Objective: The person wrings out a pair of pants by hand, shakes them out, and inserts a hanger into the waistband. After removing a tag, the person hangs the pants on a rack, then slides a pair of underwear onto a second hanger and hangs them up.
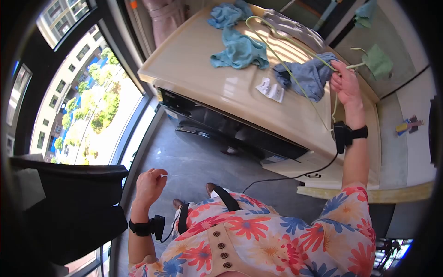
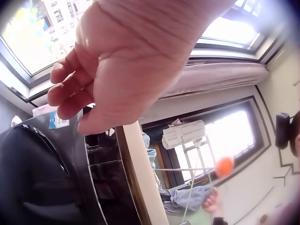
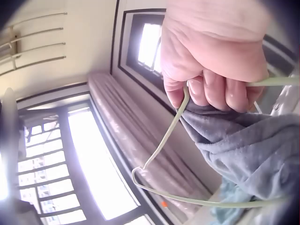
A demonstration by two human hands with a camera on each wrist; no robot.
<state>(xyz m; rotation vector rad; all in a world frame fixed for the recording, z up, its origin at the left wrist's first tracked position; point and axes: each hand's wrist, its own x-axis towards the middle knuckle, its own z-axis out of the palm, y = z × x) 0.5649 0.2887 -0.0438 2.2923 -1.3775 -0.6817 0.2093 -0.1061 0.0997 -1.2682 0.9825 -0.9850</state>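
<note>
My right hand (image 1: 345,85) grips a pale green hanger (image 3: 216,203) together with a bunched grey-blue cloth (image 1: 307,76), above the right part of a beige countertop (image 1: 194,60). In the right wrist view the fingers (image 3: 213,89) curl over the hanger and the cloth's upper edge, while the cloth (image 3: 243,150) hangs in folds below. The cloth's full shape is hidden by its folds. A white label (image 1: 271,90) shows beside the cloth. Down at the left, away from the counter, my left hand (image 1: 151,187) hangs loosely curled with nothing in it.
Two teal cloths (image 1: 240,51) (image 1: 228,16) and a grey cloth (image 1: 295,30) lie on the counter's far part. Under the counter stands a black front-loading machine (image 1: 198,120). A window (image 1: 83,101) is on the left. A black cable (image 1: 295,177) runs from the right wrist.
</note>
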